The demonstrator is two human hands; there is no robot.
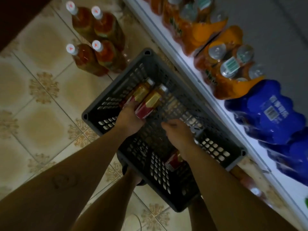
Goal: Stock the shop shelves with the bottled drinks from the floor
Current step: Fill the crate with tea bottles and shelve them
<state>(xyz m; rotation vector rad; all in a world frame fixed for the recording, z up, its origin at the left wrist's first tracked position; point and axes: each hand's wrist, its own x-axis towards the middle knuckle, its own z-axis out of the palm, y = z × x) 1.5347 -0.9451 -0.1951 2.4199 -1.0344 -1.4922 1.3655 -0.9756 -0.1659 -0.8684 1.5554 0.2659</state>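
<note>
A grey perforated plastic crate (216, 152) stands on the tiled floor beside the white shelf (186, 64). Two small bottles with red and gold labels (150, 100) lie side by side in its far end. My left hand (130, 120) grips their lower ends from above. My right hand (179, 134) hovers over the crate's middle, fingers loosely curled, holding nothing. Another red-labelled bottle (172, 161) lies in the crate under my right wrist, partly hidden.
Several tall amber bottles with white caps (96, 44) stand on the floor beyond the crate. The shelf holds shrink-wrapped orange drink packs (221, 67) and blue packs (270, 114). Patterned tile floor lies to the left.
</note>
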